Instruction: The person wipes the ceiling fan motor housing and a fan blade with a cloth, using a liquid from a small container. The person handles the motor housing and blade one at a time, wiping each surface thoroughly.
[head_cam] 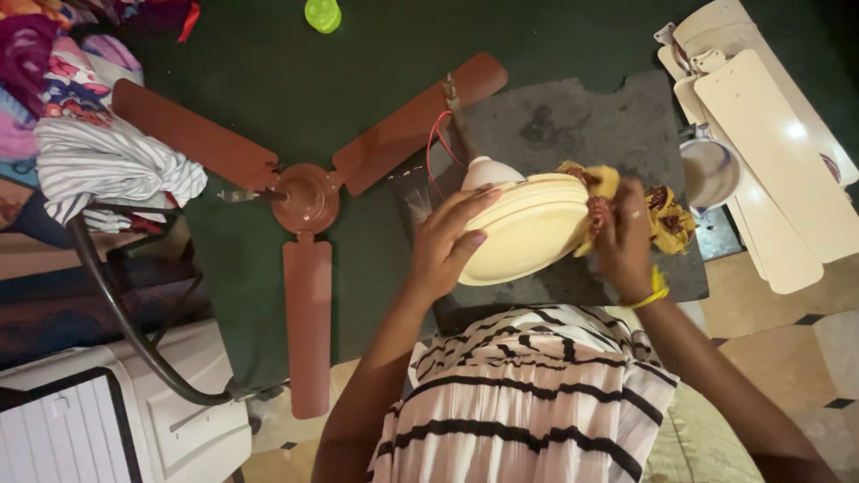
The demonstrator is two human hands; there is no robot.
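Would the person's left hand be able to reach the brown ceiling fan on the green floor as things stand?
Probably not at once: the left hand grips the cream fan housing, so it would have to let go first. The brown fan lies close beside it with nothing between.

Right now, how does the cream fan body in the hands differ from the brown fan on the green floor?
The cream fan body is pale and bladeless; the brown fan is reddish-brown with three blades attached. The cream one is tilted, in the grip of the left hand, while the right hand presses a yellow cloth on it; the brown one lies flat, untouched. Both have round housings.
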